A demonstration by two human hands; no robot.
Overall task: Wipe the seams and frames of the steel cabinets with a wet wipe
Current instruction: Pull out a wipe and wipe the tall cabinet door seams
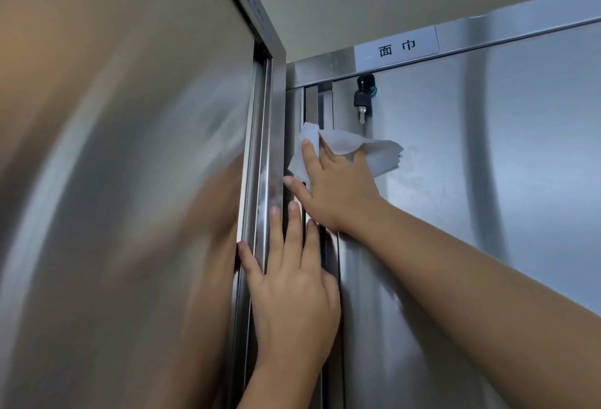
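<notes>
The right hand (335, 187) lies nearly flat, fingers straight and spread, with the wet wipe (328, 145) threaded between the forefinger and its neighbours, so it probably stays put while being pressed to the steel. The wipe sits on the upright frame (294, 109) in the corner where the two cabinets meet, below the key (361, 99). The left hand (292, 288) is open too (holding nothing), flat on the frame lower down, seemingly as a brace.
</notes>
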